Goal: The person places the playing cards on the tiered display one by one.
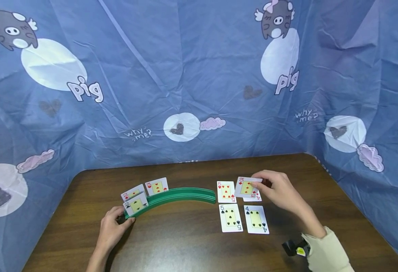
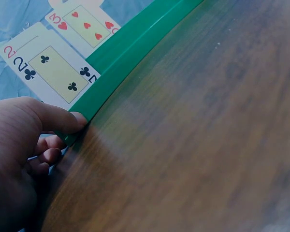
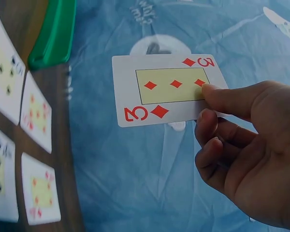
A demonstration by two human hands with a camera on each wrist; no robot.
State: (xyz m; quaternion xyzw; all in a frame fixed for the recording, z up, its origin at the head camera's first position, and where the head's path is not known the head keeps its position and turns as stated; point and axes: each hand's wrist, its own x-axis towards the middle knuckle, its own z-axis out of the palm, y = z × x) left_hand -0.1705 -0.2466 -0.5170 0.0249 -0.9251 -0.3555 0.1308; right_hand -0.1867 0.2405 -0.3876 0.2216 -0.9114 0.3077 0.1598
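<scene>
My left hand (image 1: 112,226) grips the left end of a green curved card holder (image 1: 185,193), its thumb on the front side in the left wrist view. Standing in the holder's left part are a two of clubs (image 1: 137,204), a two of diamonds (image 1: 130,192) partly hidden behind it, and a three of hearts (image 1: 157,186). Between thumb and fingers, my right hand (image 1: 282,192) pinches a three of diamonds (image 3: 171,84) by one end. In the head view this card overlaps a red four (image 1: 256,198) lying on the table.
A five of hearts (image 1: 226,192), a five of spades (image 1: 231,218) and a four of spades (image 1: 256,220) lie face up right of the holder. Blue printed cloth (image 1: 199,75) hangs along the back and sides of the wooden table (image 1: 171,245).
</scene>
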